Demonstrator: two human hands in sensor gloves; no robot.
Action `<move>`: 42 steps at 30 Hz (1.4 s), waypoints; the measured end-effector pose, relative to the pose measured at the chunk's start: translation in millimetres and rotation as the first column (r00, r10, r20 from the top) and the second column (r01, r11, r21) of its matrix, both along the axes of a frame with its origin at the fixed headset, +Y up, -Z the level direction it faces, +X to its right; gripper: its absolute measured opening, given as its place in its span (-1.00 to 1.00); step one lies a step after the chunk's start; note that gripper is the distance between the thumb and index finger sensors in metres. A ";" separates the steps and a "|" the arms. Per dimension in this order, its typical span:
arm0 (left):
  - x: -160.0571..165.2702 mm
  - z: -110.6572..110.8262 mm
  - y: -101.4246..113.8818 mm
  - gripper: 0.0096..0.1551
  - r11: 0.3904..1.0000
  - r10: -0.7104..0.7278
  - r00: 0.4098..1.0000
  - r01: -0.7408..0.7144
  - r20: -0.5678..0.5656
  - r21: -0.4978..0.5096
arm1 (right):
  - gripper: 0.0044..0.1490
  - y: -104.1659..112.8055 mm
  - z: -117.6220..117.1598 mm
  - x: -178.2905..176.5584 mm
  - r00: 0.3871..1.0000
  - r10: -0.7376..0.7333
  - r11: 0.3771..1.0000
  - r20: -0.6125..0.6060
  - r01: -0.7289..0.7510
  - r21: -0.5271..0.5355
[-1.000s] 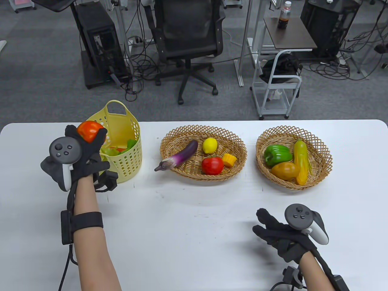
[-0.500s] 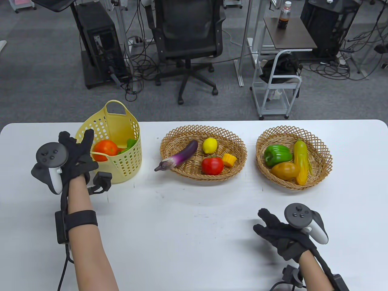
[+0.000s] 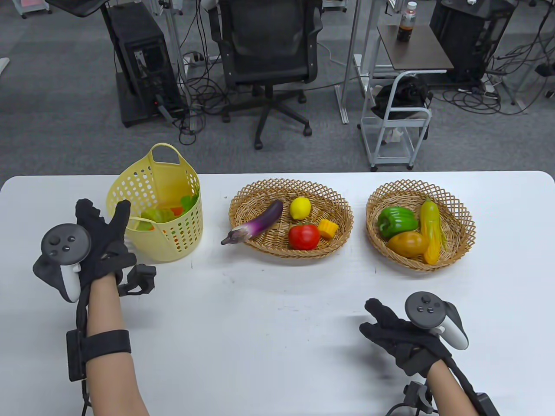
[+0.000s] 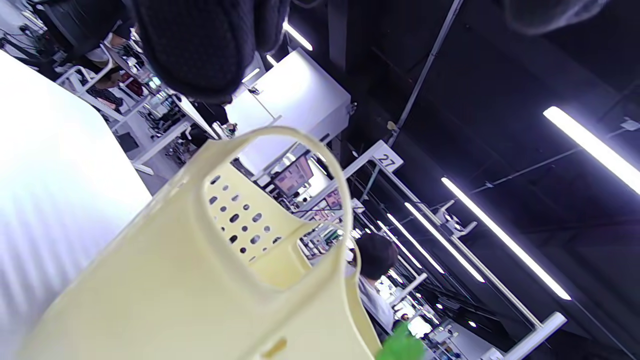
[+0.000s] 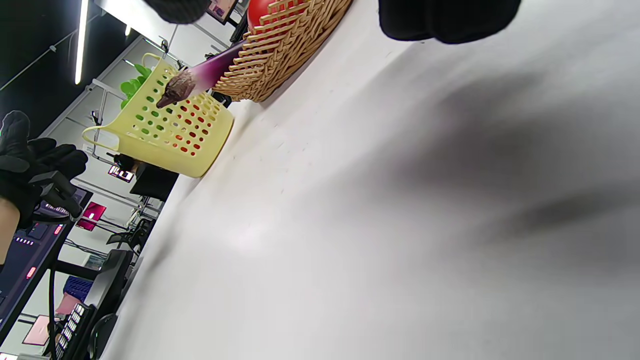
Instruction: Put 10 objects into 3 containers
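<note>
Hovering empty with fingers spread: left grip [image 3: 102, 242] at 9 o'clock of tub [image 3: 173, 242]; right grip [image 3: 401, 342], loosely open, over desk [image 3: 269, 312].

Both hands, left hand [image 3: 102, 242] and right hand [image 3: 401, 336], are wearing black knit gloves, carrying grey-and-white trackers; bare forearms are showing black wrist straps, black cables trailing.

Two wicker baskets [image 3: 290, 190] [image 3: 419, 190] and one yellow plastic basket [image 3: 182, 234]. One eggplant [image 3: 256, 223], one lemon [image 3: 300, 207], one red tomato [image 3: 303, 236], one corn piece [image 3: 328, 228], one green pepper [image 3: 396, 220], one corn cob [image 3: 431, 229], one potato [image 3: 406, 243].
</note>
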State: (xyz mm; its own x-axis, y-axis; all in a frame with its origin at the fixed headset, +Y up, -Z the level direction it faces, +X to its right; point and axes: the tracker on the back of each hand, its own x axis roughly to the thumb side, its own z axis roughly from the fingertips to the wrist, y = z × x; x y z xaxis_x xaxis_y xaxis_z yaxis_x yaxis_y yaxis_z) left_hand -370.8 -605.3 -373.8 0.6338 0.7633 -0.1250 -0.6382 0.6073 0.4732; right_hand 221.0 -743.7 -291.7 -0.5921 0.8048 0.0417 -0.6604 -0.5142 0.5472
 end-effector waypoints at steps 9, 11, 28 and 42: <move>28.5 56.6 -52.9 0.26 0.998 0.053 0.988 -0.047 0.145 -0.046 | 0.04 7.5 3.6 -1.2 0.999 -0.023 0.998 0.049 0.020 0.064; 38.1 64.4 -69.8 0.26 0.997 0.040 0.981 -0.026 0.187 -0.075 | 0.03 7.3 3.5 -1.1 0.998 -0.027 0.997 0.054 0.023 0.069; 113.4 84.0 -130.9 0.22 0.877 -0.437 0.813 0.481 0.385 -0.020 | 0.00 10.0 -1.3 9.6 0.940 0.127 0.959 0.316 -0.198 0.205; 116.5 95.6 -123.7 0.15 0.781 -0.588 0.717 0.624 0.375 0.030 | -0.03 1.1 -6.1 8.4 0.942 0.206 0.960 0.264 -0.247 0.134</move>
State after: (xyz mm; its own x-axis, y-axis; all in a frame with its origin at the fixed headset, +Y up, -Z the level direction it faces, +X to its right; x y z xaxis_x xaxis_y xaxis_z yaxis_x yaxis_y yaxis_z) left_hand -254.3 -729.0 -278.2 0.9696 0.1970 0.1449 -0.2254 0.9497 0.2175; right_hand 229.5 -742.6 -297.8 -0.7663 0.6425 -0.0082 -0.6187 -0.7343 0.2793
